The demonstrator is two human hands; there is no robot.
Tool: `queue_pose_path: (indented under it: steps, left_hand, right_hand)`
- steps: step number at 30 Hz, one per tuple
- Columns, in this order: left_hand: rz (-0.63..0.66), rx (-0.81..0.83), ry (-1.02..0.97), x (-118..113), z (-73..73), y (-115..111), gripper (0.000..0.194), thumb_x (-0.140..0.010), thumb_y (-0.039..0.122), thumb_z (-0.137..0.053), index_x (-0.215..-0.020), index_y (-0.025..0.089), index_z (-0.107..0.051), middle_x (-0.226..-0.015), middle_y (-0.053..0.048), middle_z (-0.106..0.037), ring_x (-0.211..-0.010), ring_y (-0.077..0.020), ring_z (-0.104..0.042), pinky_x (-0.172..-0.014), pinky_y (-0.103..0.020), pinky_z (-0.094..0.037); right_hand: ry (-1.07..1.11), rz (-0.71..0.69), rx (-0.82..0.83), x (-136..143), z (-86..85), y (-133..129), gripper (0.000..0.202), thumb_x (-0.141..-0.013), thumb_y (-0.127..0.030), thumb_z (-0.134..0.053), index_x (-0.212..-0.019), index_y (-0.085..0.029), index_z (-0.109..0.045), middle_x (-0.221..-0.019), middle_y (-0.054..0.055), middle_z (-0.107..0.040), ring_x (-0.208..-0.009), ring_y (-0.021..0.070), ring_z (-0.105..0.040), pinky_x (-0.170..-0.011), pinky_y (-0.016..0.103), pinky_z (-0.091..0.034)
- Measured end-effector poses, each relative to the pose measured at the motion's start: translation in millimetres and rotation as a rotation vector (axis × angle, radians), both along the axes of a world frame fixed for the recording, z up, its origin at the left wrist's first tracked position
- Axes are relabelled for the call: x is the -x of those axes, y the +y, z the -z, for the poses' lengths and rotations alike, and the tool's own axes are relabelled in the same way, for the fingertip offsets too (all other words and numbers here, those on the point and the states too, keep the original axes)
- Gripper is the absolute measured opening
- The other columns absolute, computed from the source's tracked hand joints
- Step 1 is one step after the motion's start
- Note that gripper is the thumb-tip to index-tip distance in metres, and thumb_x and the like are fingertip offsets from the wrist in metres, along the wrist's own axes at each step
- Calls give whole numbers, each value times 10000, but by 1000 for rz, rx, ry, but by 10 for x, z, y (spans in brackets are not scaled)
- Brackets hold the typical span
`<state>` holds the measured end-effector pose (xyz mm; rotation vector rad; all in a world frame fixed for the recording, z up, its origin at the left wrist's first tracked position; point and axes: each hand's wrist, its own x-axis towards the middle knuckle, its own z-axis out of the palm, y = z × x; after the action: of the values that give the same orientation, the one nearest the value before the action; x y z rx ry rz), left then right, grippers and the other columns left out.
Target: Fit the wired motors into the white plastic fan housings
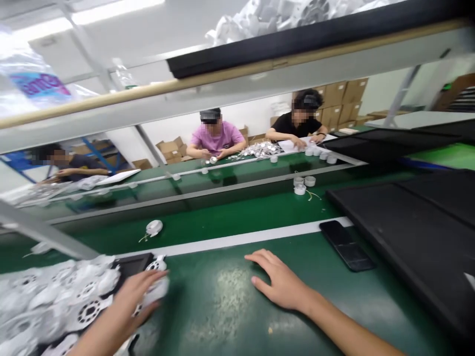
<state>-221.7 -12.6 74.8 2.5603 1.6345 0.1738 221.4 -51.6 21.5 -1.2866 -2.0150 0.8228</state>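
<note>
My left hand is closed around a white plastic piece, blurred by motion, at the edge of a heap. That heap is of white round plastic parts with dark slots in their discs, partly hidden by my hand and forearm. Another slotted white part lies just beyond my fingertips. Over the green worktop, my right hand hovers or rests with thumb and fingers apart, holding nothing. A black phone lies to its right.
A black tray takes up the right side. Beyond the white strip, a green belt carries a white round part with wires and several white cups. Several people sit across the line. A shelf crosses overhead.
</note>
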Motion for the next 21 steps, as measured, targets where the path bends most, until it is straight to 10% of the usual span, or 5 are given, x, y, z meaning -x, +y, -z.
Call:
queue_pose_path:
  steps: [5,8,14,16,21]
  left_hand:
    - [286,301,-371,-1568,487,75,1075,-830,256,-692,-1695,306,-56,-1750,-129,-161,-1602,-333,-251,-1289,-537,-303]
    - [353,237,-485,-2016,546,274,1088,-816,195,-657,-1681,268,-2,-1761,-147,-98,-1623,-310,-192,-1297,-520,-277]
    - [-450,-186,-51,-1640,253,1296,843,-936,352,-632,-1638,147,-211,-1724,-264,-134,-1602,-478,-108,-1225,-700,-241]
    - [-558,-118,22,-1416,143,1609,709,-968,363,-633,-1577,122,-360,-1640,-298,-319,-1524,-521,-294,-1139,-739,-337]
    - [-554,66,221,-1174,41,1943,395,-1006,380,-670,-1335,168,-619,-1343,-112,-636,-1160,-259,-661,-982,-487,-579]
  right_hand:
    - [-109,-161,-18,29,44,-40,683,-1041,-429,-518,-1667,-375,-250,-1758,69,-199,-1586,312,-270,-1260,551,-312]
    - [-188,-224,-45,35,67,-38,526,-1091,-452,-421,-1611,-377,-399,-1697,57,-369,-1557,313,-319,-1248,572,-317]
    - [-199,-218,-102,42,75,-9,369,-1079,-353,-460,-1409,-322,-623,-1493,81,-575,-1386,284,-495,-1154,501,-424]
    - [-185,-222,-90,31,58,-1,364,-1074,-345,-468,-1403,-332,-623,-1481,75,-579,-1379,278,-499,-1142,490,-431]
    - [-162,-230,-61,-4,-5,-3,367,-1057,-332,-483,-1394,-346,-629,-1468,65,-584,-1375,272,-504,-1141,485,-428]
